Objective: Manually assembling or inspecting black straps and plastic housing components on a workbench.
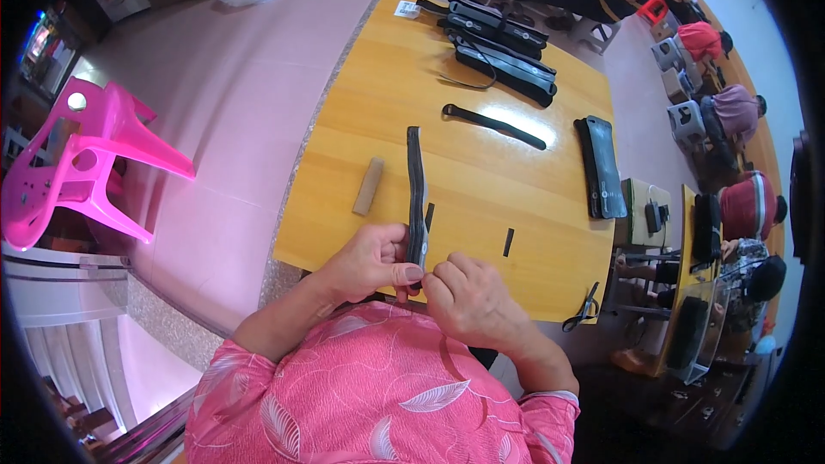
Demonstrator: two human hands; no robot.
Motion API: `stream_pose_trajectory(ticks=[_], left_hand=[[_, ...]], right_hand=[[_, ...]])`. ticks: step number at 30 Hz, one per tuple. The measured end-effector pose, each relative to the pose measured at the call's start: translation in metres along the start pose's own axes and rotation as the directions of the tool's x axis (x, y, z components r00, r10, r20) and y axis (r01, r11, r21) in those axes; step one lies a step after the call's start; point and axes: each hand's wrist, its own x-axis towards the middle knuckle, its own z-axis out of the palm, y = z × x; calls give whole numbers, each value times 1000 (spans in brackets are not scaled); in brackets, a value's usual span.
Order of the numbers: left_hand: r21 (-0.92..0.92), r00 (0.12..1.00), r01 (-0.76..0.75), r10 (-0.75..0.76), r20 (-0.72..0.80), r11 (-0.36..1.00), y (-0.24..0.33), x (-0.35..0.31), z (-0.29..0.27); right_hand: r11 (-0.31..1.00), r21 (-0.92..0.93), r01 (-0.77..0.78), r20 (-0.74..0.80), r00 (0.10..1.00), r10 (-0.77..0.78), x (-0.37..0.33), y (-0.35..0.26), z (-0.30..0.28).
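My left hand (375,263) is closed round the near end of a long, narrow black fabric band (417,176) with a greyish side, its thumb on top. The band stands out away from me over the table's near part. Right beside that end, my right hand (468,294) is closed with its fingers curled in; whatever they pinch is hidden. A short black strip (430,214) lies just right of the band, and another short black strip (509,242) is farther right. To the band's left lies a brown, stick-like piece (368,186).
The yellow table (344,120) bears stacked black-and-grey pouches (503,56) at the back, a loose black strap (496,125), folded pouches (601,167) at right and scissors (585,308) at the near right corner. A pink stool (94,155) stands left. Several people sit along the right.
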Motion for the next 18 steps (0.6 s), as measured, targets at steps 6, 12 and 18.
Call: stream_pose_trajectory(ticks=[6,12,18], left_hand=[[16,992,-28,26,123,999,-5,-5,1],[81,993,44,-53,106,996,8,-8,0],[-86,998,55,-54,16,995,4,-9,2]], right_hand=[[906,423,21,-24,1000,-12,6,12,-2],[842,535,-67,-39,994,104,10,16,1],[980,183,-75,17,997,73,16,5,-11]])
